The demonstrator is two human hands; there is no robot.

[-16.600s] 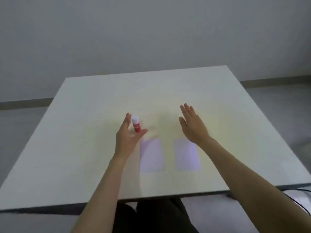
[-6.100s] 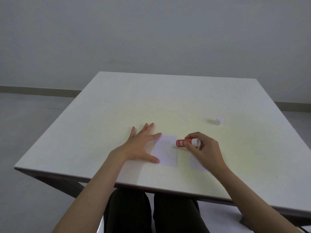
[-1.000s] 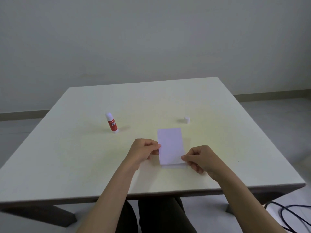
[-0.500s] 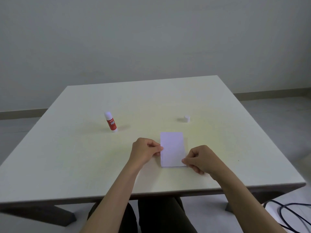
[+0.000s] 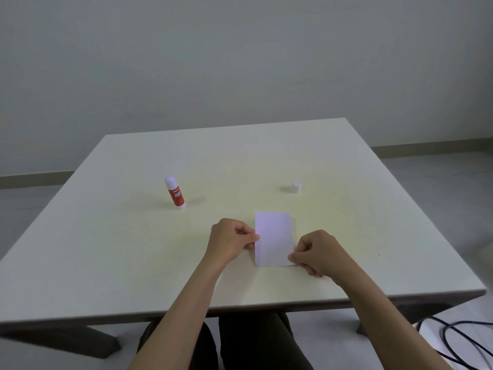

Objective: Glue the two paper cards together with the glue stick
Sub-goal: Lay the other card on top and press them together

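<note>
A pale lilac paper card (image 5: 273,237) lies flat on the white table (image 5: 133,249), near the front edge; it covers the second card, which I cannot see. My left hand (image 5: 230,243) pinches the card's left edge at mid-height. My right hand (image 5: 317,253) pinches its near right corner. The red glue stick (image 5: 175,193) stands upright and uncapped at the left, apart from both hands. Its small white cap (image 5: 296,187) sits beyond the card, to the right.
The table's front edge runs just below my forearms, with my dark-trousered legs under it. Black cables (image 5: 453,343) lie on the floor at the lower right. A plain grey wall stands behind the table.
Over the last second the top card came down flat onto the lower one and lined up with it. Both hands kept their pinch on its edges.
</note>
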